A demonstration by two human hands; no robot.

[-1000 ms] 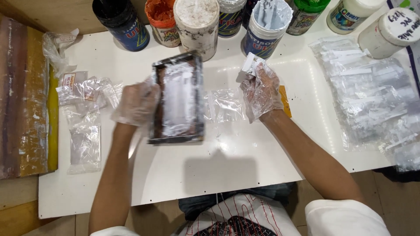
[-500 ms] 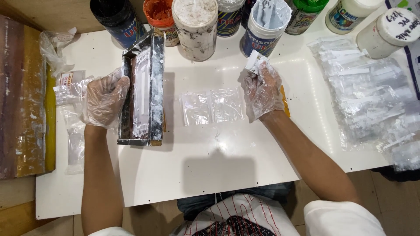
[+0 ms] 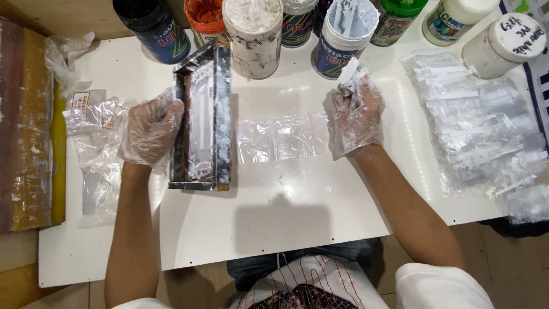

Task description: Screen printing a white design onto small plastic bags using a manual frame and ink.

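Both hands wear thin clear plastic gloves. My left hand grips the left edge of a long dark rectangular tray smeared with white paste, tilted up on its side on the white table. My right hand is closed around a small white paste-covered piece, held just below an open jar of white paste. Between my hands a small clear plastic bag lies flat on the table.
Several paint jars stand along the far edge, among them an orange one and a white speckled one. A heap of clear plastic bags lies at the right. Crumpled plastic wrappers lie left, beside a paint-stained board.
My left hand has carried the tray from the table's middle to the left and tipped it onto its side, uncovering the clear bag. My right hand has barely moved.
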